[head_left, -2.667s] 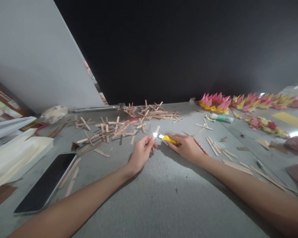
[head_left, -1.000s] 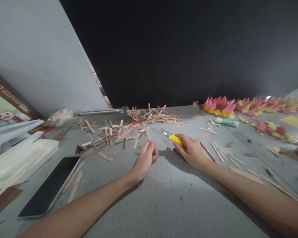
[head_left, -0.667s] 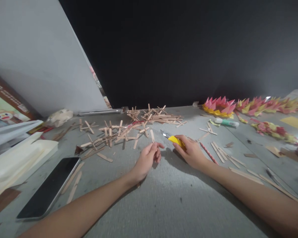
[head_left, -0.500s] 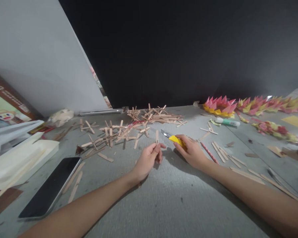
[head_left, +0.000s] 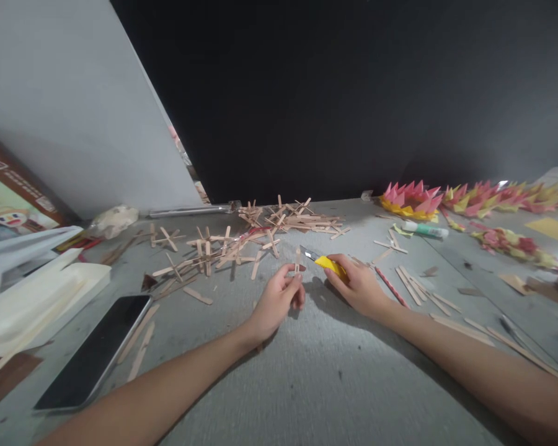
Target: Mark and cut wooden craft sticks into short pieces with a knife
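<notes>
Between the thumb and fingers of my left hand (head_left: 279, 300) is a short wooden stick (head_left: 297, 260), held upright. My right hand (head_left: 356, 286) is wrapped round a yellow utility knife (head_left: 331, 266), its blade out and pointing left toward the stick. Blade and stick appear close but apart. Behind my hands lies a heap of wooden sticks (head_left: 307, 222), with crossed sticks (head_left: 208, 253) standing to its left. A red striped stick (head_left: 390, 286) rests beside my right wrist.
At the left are a phone (head_left: 95, 353) and a white tray (head_left: 46, 310). A glue stick (head_left: 425, 230), pink and yellow paper flowers (head_left: 411, 199) and loose wooden sticks (head_left: 409, 285) lie at the right. A dark panel (head_left: 335, 105) stands behind.
The stick in my left hand has turned and shifted slightly right, and the left fingers have changed their grip. The knife has moved slightly left in my right hand.
</notes>
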A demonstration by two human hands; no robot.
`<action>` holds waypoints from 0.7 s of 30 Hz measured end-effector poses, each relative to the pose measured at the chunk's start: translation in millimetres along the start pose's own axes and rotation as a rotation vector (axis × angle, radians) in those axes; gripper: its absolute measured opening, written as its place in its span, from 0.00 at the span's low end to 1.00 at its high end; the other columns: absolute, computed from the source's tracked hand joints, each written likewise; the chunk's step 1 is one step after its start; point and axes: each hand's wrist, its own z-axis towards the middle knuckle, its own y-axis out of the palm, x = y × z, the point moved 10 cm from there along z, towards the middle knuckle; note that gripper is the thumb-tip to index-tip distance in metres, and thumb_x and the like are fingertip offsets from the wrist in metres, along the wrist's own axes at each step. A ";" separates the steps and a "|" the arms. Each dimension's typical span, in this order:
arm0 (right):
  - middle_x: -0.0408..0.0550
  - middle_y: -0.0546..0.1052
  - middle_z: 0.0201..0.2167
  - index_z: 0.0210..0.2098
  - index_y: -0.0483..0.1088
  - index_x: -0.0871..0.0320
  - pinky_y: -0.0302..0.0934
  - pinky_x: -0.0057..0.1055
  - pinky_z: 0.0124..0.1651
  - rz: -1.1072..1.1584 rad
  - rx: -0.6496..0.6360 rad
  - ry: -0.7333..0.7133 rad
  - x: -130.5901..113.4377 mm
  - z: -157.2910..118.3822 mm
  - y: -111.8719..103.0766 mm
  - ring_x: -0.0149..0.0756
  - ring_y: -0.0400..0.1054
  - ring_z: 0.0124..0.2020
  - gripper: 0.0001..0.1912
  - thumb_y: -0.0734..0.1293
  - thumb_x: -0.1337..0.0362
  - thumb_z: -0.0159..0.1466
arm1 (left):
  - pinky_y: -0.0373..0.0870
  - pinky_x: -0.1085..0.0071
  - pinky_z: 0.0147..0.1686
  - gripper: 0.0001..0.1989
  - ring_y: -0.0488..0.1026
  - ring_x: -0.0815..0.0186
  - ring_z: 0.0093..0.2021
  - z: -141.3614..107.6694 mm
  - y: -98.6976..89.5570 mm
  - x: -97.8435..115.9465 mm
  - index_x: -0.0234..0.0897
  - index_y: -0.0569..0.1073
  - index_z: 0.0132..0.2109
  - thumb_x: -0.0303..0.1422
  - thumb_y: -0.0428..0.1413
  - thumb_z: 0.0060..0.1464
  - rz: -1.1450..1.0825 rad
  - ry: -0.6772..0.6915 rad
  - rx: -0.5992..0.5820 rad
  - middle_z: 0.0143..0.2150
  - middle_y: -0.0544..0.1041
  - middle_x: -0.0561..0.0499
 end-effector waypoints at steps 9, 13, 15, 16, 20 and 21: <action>0.52 0.83 0.41 0.56 0.69 0.54 0.65 0.38 0.41 0.026 -0.026 0.009 -2.2 -0.4 1.1 0.45 0.77 0.37 0.18 0.58 0.50 0.76 | 0.62 0.72 0.25 0.22 0.69 0.68 0.21 1.1 -2.2 -4.0 0.37 0.64 0.59 0.46 0.55 0.67 -0.003 -0.003 0.020 0.23 0.72 0.59; 0.50 0.83 0.39 0.55 0.69 0.54 0.64 0.37 0.40 0.032 -0.019 0.008 -3.4 -0.6 -0.2 0.44 0.77 0.36 0.17 0.59 0.50 0.76 | 0.62 0.72 0.25 0.21 0.69 0.69 0.21 1.1 -1.0 -4.6 0.38 0.64 0.56 0.48 0.55 0.67 -0.005 -0.006 0.010 0.23 0.72 0.59; 0.51 0.83 0.41 0.55 0.69 0.54 0.64 0.37 0.41 0.035 -0.016 0.003 -3.8 -0.6 -0.5 0.44 0.77 0.37 0.17 0.59 0.51 0.76 | 0.62 0.72 0.25 0.21 0.69 0.68 0.21 0.6 -0.4 -3.8 0.38 0.64 0.55 0.49 0.55 0.66 -0.005 -0.010 0.011 0.23 0.72 0.59; 0.51 0.83 0.41 0.55 0.69 0.54 0.64 0.37 0.41 0.037 -0.018 0.002 -3.9 -0.7 -0.4 0.44 0.77 0.38 0.17 0.59 0.51 0.76 | 0.62 0.72 0.25 0.21 0.69 0.68 0.21 0.3 -0.2 -3.1 0.38 0.64 0.55 0.49 0.55 0.66 -0.005 -0.013 0.011 0.23 0.72 0.59; 0.51 0.83 0.41 0.56 0.68 0.54 0.64 0.37 0.39 0.042 -0.027 0.015 -3.3 -0.7 -0.2 0.45 0.77 0.37 0.18 0.59 0.50 0.76 | 0.62 0.72 0.25 0.20 0.69 0.68 0.21 -0.7 -0.1 -1.2 0.39 0.64 0.54 0.48 0.55 0.66 0.002 -0.022 0.014 0.23 0.72 0.59; 0.51 0.83 0.40 0.56 0.68 0.54 0.64 0.37 0.39 0.043 -0.029 0.016 -3.5 -0.7 -0.2 0.45 0.77 0.36 0.18 0.59 0.50 0.76 | 0.62 0.72 0.25 0.20 0.69 0.68 0.21 -0.7 -0.3 -1.2 0.39 0.64 0.54 0.48 0.55 0.66 0.005 -0.023 0.016 0.23 0.72 0.59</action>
